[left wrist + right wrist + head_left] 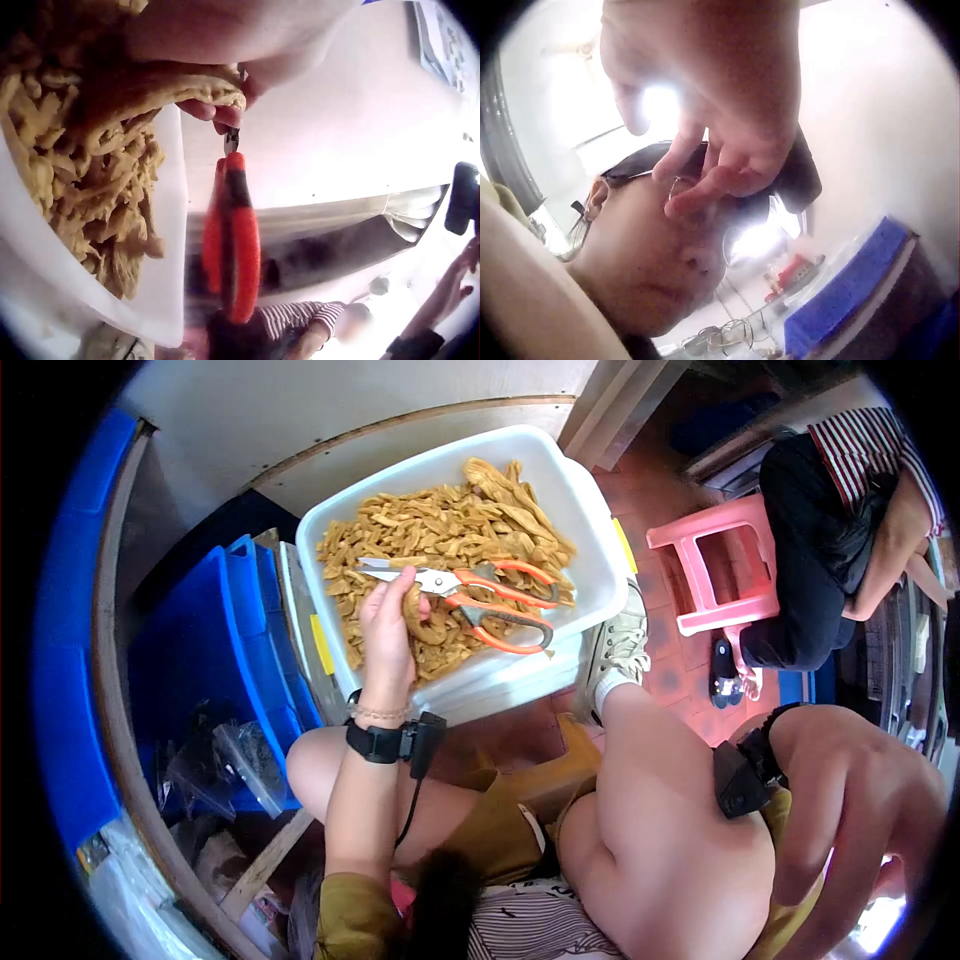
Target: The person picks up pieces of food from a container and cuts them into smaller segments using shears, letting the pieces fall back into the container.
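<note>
My left hand is over a white plastic tub heaped with yellow-brown food strips. It grips orange-handled scissors around the blade end, so the handles point away to the right. A curled brown strip is held in the same hand; in the left wrist view this long strip hangs over the heap. My right hand is raised close to the head camera. In the right wrist view its loosely bent fingers overlap the glasses at my face.
Blue crates stand left of the tub, with plastic bags beside them. A pink stool is on the red tiled floor at right, next to another seated person. My shoe is against the tub's near right side.
</note>
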`<state>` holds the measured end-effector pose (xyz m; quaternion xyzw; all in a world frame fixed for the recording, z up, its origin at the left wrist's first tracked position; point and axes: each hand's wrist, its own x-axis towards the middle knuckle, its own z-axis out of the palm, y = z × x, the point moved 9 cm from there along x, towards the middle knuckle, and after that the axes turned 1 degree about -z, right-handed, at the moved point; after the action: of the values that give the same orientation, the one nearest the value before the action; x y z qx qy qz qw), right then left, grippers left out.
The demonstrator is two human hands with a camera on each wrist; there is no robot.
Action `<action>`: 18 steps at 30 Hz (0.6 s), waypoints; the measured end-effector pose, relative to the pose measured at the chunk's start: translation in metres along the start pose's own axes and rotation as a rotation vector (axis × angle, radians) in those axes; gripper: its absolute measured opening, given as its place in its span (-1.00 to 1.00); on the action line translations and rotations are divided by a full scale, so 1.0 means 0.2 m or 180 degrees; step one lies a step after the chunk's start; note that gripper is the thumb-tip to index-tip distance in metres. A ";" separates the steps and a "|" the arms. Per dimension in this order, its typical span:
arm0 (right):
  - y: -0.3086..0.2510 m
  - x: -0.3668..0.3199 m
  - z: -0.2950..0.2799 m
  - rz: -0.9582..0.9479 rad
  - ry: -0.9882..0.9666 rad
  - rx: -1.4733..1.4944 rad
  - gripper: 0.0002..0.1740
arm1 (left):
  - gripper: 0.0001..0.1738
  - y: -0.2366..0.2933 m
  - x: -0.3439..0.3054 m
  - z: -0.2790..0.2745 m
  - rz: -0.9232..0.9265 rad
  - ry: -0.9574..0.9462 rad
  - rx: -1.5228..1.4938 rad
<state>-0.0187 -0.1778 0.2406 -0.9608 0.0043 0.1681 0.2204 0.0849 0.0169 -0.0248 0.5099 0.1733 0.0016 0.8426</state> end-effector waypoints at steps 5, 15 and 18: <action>-0.06 -0.04 -0.17 -0.1924 -0.0434 0.1296 -0.49 | -0.82 0.00 -0.02 -0.03 0.0159 0.0080 0.0217; 0.15 0.75 -0.16 -0.2458 -0.0535 0.3329 -0.77 | -0.83 -0.02 -0.03 -0.03 0.0041 0.0062 -0.0033; 0.13 0.81 0.24 -0.2024 0.0770 -0.0122 -0.60 | -0.84 0.00 -0.04 -0.05 0.0055 0.0183 -0.0062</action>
<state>0.1172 -0.1705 0.1370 -0.9310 -0.2725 -0.0242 0.2416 0.0742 0.0238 -0.0254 0.5029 0.1930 0.0252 0.8421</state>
